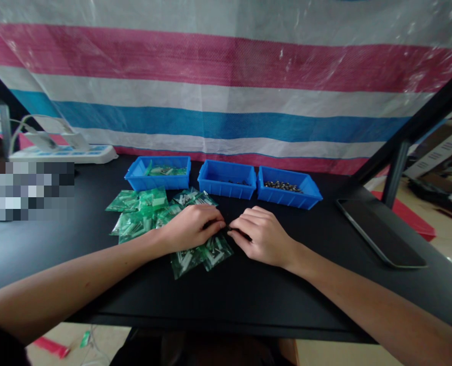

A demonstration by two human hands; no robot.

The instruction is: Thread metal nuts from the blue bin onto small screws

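Observation:
Over the middle of the black table (249,300), my left hand (193,223) and my right hand (262,235) nearly meet at the fingertips. Both are closed in a pinch around something small and dark between them, too small to name. Beneath and left of my left hand lie several green plastic packets (134,218) with small pieces inside. Behind my hands stand a left blue bin (157,181) with green packets, a middle blue bin (226,188) with a few dark small parts, and a right blue bin (290,197) with many small metallic parts.
A phone (380,231) lies on the table at the right. At the back left sits a white power strip (73,153) with plugs and cables. A striped sheet (226,61) hangs behind the table, and black frame bars (395,173) rise at the sides.

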